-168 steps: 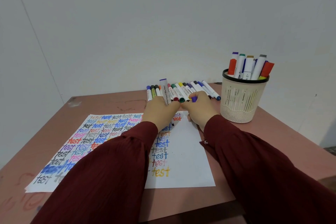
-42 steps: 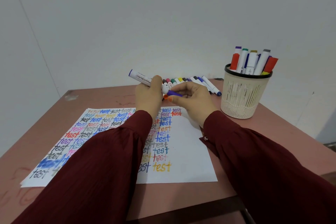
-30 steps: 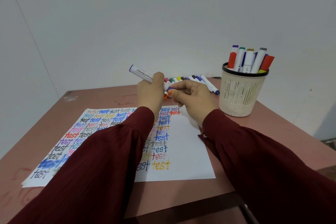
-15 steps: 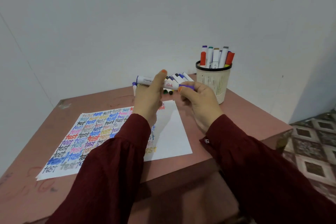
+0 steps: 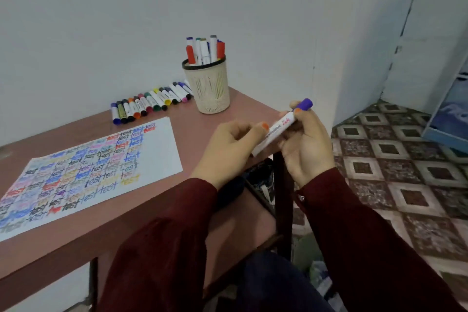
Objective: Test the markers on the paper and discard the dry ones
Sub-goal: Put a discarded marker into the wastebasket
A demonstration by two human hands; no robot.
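Note:
A white marker with a purple cap [image 5: 281,127] is held between both hands above the table's right front corner, its capped end pointing up and right. My left hand [image 5: 228,149] pinches its lower barrel. My right hand [image 5: 306,144] grips the upper barrel just below the cap. The white paper [image 5: 162,157], covered with coloured "test" words, lies on the table to the left. A row of several capped markers [image 5: 152,104] lies along the table's far edge.
A cream mesh cup [image 5: 209,86] holding several upright markers stands at the table's back right. The brown table [image 5: 200,124] ends at the right beside a patterned tile floor [image 5: 395,159]. Something dark and cluttered [image 5: 258,180] sits under the table below my hands.
The cap has gone back onto the purple marker. Both hands have carried it right, off the paper to the table's right corner, and my view has swung right toward the floor.

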